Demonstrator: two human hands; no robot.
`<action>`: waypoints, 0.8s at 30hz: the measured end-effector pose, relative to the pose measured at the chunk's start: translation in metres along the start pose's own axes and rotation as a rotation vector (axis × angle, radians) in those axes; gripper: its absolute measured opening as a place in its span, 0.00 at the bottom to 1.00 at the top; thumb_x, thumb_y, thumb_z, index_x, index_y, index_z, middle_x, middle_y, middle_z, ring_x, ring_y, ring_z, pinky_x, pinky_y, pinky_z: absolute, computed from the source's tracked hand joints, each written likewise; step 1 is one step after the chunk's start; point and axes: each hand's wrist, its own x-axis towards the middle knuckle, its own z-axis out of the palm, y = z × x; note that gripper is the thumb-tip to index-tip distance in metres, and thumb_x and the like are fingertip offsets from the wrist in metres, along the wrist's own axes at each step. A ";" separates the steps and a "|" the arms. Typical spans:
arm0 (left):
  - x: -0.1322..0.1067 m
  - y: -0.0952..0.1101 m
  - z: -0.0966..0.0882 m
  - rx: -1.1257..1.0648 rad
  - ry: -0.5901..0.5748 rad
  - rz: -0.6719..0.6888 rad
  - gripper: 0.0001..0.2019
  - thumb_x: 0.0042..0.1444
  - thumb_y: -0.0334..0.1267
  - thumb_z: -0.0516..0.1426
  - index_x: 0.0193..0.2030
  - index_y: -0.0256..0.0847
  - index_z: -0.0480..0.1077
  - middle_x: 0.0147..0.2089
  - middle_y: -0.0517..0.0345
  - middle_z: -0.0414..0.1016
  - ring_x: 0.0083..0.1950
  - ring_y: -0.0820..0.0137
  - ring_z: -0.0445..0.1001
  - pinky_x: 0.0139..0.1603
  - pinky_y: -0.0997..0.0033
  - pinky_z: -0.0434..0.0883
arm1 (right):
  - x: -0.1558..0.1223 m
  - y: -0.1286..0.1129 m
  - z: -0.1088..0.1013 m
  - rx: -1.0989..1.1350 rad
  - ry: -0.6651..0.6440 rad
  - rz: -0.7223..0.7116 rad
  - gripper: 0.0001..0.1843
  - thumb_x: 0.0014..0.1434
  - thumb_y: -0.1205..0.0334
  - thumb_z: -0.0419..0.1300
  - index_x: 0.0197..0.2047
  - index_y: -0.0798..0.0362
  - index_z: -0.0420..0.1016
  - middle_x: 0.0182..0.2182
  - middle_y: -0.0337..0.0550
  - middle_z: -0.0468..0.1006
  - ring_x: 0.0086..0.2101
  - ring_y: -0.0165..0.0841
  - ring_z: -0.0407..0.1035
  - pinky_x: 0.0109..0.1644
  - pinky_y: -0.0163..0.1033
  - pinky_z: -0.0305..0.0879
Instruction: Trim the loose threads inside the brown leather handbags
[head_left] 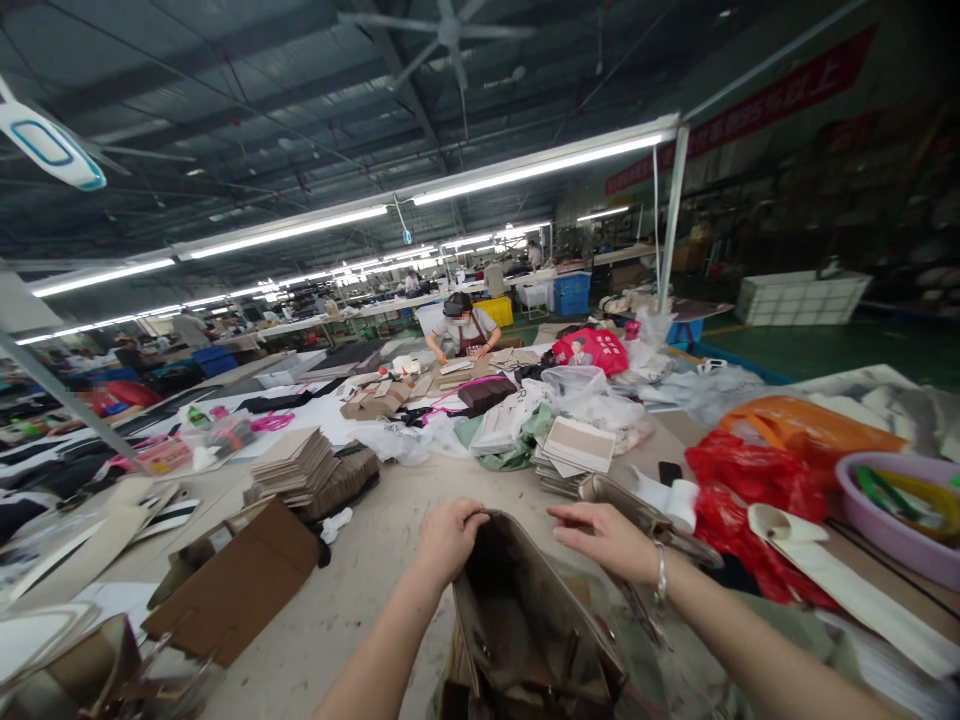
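A brown handbag [517, 620] stands in front of me with its mouth spread and its dark inside showing. My left hand [450, 535] pinches the bag's upper rim at the far left corner, thumb and fingers closed on the edge. On the other side my right hand [604, 540] reaches over the bag's right edge with fingers stretched out, apparently holding nothing. Beside that hand lies a brown strap-like bag piece [626, 505], partly covered by the wrist. The lower part of the handbag runs out of view.
Stacks of brown panels [296, 465] and pale cards [577, 445] lie on the table. A brown bag [240, 580] is at left. Red plastic bags [757, 475] and a purple basin [900, 510] are at right. A co-worker [465, 328] works across the table.
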 end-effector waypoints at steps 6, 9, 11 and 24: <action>0.001 0.010 -0.006 0.223 -0.085 0.023 0.10 0.57 0.39 0.49 0.34 0.43 0.71 0.34 0.58 0.75 0.37 0.69 0.71 0.38 0.73 0.63 | -0.067 0.045 0.001 0.084 0.079 0.293 0.25 0.55 0.44 0.52 0.47 0.51 0.75 0.46 0.45 0.75 0.46 0.43 0.68 0.53 0.45 0.61; 0.001 0.016 -0.012 0.266 -0.141 0.132 0.11 0.57 0.42 0.50 0.43 0.46 0.70 0.40 0.56 0.75 0.42 0.66 0.71 0.46 0.68 0.63 | -0.104 0.068 0.012 0.112 0.083 0.373 0.26 0.54 0.44 0.53 0.47 0.52 0.75 0.46 0.45 0.75 0.46 0.43 0.67 0.53 0.45 0.60; 0.003 0.019 -0.014 0.250 -0.188 0.195 0.15 0.55 0.45 0.52 0.49 0.50 0.67 0.45 0.57 0.75 0.46 0.65 0.71 0.54 0.63 0.59 | -0.128 0.084 0.022 0.112 0.105 0.403 0.26 0.52 0.44 0.54 0.47 0.52 0.75 0.45 0.46 0.75 0.46 0.44 0.68 0.52 0.45 0.61; 0.023 0.026 -0.009 0.350 -0.252 0.297 0.12 0.58 0.41 0.47 0.32 0.43 0.70 0.31 0.59 0.75 0.34 0.69 0.72 0.35 0.73 0.63 | -0.175 0.112 0.068 0.144 0.189 0.448 0.20 0.52 0.51 0.54 0.44 0.51 0.77 0.39 0.47 0.78 0.40 0.41 0.71 0.46 0.43 0.66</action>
